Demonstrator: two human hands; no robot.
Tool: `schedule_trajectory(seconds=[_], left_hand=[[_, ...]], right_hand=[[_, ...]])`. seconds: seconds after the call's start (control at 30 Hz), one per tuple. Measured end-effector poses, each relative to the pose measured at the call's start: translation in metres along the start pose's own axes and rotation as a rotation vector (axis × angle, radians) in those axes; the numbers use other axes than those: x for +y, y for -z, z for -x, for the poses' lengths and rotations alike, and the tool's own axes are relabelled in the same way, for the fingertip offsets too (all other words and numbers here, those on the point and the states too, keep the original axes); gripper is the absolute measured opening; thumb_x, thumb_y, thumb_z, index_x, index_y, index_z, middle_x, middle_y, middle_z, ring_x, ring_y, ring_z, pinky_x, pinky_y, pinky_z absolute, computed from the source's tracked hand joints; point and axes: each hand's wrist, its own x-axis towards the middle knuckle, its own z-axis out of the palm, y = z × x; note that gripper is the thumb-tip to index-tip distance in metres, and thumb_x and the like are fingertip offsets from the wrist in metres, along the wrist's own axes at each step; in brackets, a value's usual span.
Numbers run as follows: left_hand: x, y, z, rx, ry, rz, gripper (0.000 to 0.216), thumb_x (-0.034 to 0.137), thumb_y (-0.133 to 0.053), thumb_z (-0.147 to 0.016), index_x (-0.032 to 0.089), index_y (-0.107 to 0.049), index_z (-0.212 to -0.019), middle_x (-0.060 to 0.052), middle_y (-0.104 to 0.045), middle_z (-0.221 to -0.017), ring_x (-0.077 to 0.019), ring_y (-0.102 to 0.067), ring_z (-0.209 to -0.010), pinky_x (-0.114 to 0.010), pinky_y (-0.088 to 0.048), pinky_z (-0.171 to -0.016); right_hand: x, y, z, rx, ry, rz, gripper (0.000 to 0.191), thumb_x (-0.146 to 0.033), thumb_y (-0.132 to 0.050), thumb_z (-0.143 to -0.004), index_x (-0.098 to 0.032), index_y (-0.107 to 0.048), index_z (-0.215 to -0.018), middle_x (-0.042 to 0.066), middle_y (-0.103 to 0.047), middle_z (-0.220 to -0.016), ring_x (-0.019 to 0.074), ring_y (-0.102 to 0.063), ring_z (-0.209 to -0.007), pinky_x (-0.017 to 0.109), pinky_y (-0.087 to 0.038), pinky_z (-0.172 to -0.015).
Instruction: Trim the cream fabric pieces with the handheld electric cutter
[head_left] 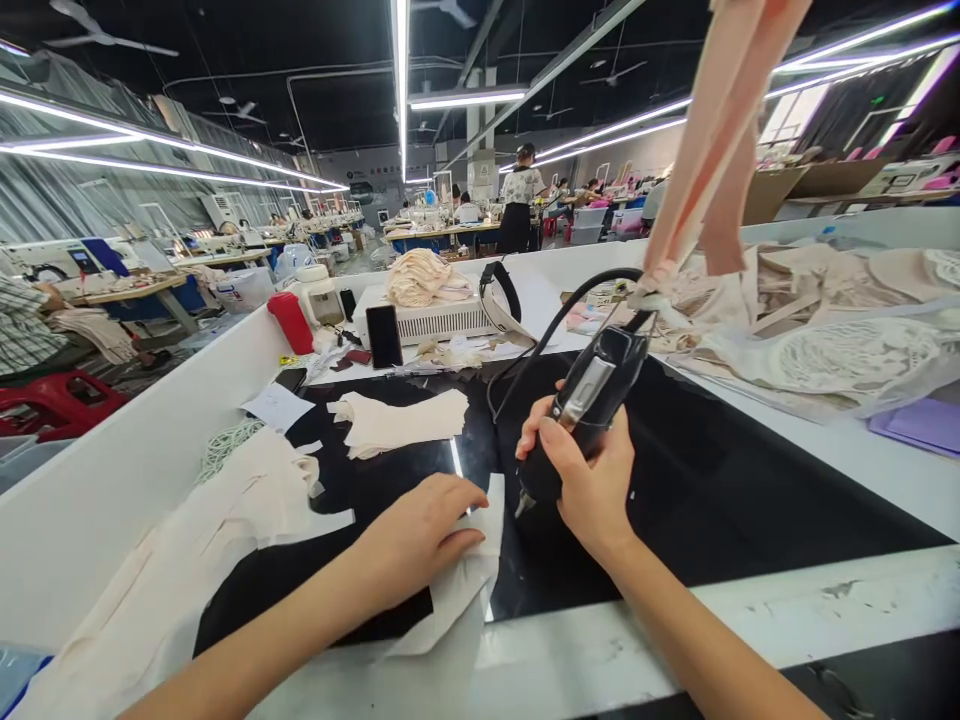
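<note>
My right hand [589, 480] is wrapped around a black corded hand tool [589, 400], tip pointing down just above the black glossy work surface [712, 480]. My left hand [420, 530] lies flat, fingers together, pressing a cream fabric piece [469, 575] onto the surface right beside the tool's tip. The tool's black cable [540, 335] loops up behind it. A stack of cut cream pieces [401, 420] rests farther back on the surface.
More cream fabric [172, 580] trails off to the left. A white box machine [435, 315], a black phone [384, 336] and a red object [291, 322] stand at the back. Lace garments [825, 330] pile at right; peach straps [720, 130] hang overhead. People work at distant tables.
</note>
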Motion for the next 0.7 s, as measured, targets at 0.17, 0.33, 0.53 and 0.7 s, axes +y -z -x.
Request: schedule_trajectory(seconds=[0.17,0.33,0.53,0.7], left_hand=[[-0.021,-0.005,-0.023,-0.097,-0.105,0.092,0.046,0.024,-0.084,-0.096,0.021,-0.06,-0.136,-0.012,-0.068,-0.144,-0.0307,-0.054,-0.15,-0.05,-0.051,-0.121],[-0.026,-0.011,-0.024,-0.182,-0.055,0.077,0.051,0.031,-0.089,-0.093,0.021,-0.061,-0.134,-0.015,-0.067,-0.147,-0.0376,-0.046,-0.157,-0.062,-0.045,-0.124],[-0.024,-0.01,-0.021,-0.241,0.011,0.083,0.054,0.037,-0.084,-0.097,0.024,-0.057,-0.142,-0.015,-0.063,-0.154,-0.0396,-0.034,-0.164,-0.078,-0.025,-0.128],[-0.024,-0.008,-0.02,-0.267,0.067,0.106,0.054,0.041,-0.085,-0.097,0.025,-0.059,-0.142,-0.015,-0.058,-0.159,-0.0385,-0.032,-0.165,-0.075,-0.018,-0.132]], right_hand=[[0.004,-0.009,-0.001,0.016,-0.018,-0.01,0.035,-0.031,-0.084,-0.085,-0.027,-0.056,-0.105,-0.008,-0.071,-0.08,0.0111,-0.064,-0.053,0.026,-0.058,-0.052],[0.005,-0.013,-0.001,0.006,-0.014,-0.037,0.031,-0.031,-0.083,-0.085,-0.026,-0.056,-0.098,-0.008,-0.071,-0.079,0.0106,-0.065,-0.053,0.026,-0.059,-0.053],[0.004,-0.019,0.003,-0.007,-0.037,-0.055,0.029,-0.031,-0.083,-0.084,-0.026,-0.057,-0.097,-0.007,-0.071,-0.08,0.0103,-0.065,-0.055,0.025,-0.06,-0.054],[0.004,-0.026,0.006,0.002,-0.079,-0.04,0.032,-0.031,-0.083,-0.082,-0.027,-0.055,-0.097,-0.008,-0.07,-0.078,0.0104,-0.064,-0.054,0.025,-0.059,-0.053]])
